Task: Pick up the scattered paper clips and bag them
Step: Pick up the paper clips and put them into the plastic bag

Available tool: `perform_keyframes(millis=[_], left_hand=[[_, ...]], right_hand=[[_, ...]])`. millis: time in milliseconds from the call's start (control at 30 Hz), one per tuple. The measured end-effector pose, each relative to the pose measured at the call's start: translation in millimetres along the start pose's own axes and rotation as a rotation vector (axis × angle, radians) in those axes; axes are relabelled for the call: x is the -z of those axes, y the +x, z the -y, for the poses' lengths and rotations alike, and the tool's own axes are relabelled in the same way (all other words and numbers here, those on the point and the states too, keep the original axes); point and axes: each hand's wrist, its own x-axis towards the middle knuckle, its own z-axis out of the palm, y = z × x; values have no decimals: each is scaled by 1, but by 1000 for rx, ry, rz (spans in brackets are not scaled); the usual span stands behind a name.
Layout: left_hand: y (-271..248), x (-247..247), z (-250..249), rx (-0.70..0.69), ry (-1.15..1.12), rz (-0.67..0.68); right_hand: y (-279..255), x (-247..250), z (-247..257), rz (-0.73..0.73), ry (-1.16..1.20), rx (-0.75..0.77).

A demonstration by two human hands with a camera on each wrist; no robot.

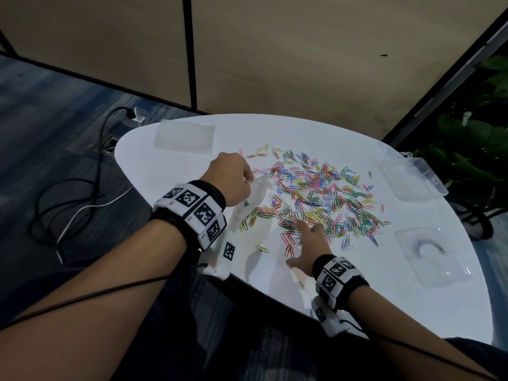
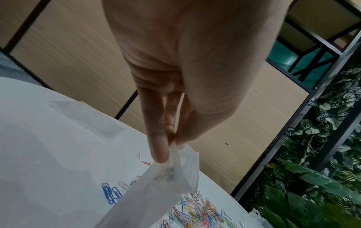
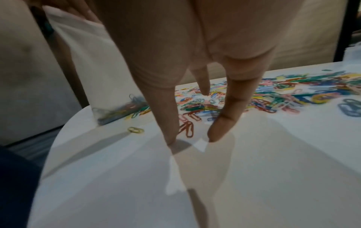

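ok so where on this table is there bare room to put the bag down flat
Bare table lies along the near edge, between the right hand and the clear tray. A second patch sits between the left hand and the spare flat bag. The middle is crowded with paper clips, right up to the held bag.

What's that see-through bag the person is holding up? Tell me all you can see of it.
The clear plastic bag is small, thin and floppy. The left hand pinches its top edge between fingertips, so it hangs slanted, its bottom on the white table beside the paper clips. A few coloured clips already lie at its bottom.
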Motion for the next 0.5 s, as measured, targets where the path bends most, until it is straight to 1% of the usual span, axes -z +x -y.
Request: perform_keyframes(millis=[67,133,200,267,433,500], left_hand=[[0,1,2,1,3,1],[0,1,3,2,5,3],[0,2,5,5,8,9],[0,3,5,2,12,17],[0,2,5,-2,10,29],[-1,2,4,-4,15,30]], right_hand=[[7,-6,4,-86,4,64],[16,-6,5,-142,-98,100],[26,-7,4,-155,-234,143],[34,-8,2,-137,-309,175],[42,-13,4,-217,-362,299],[43,-9,3,-236,-368,312]])
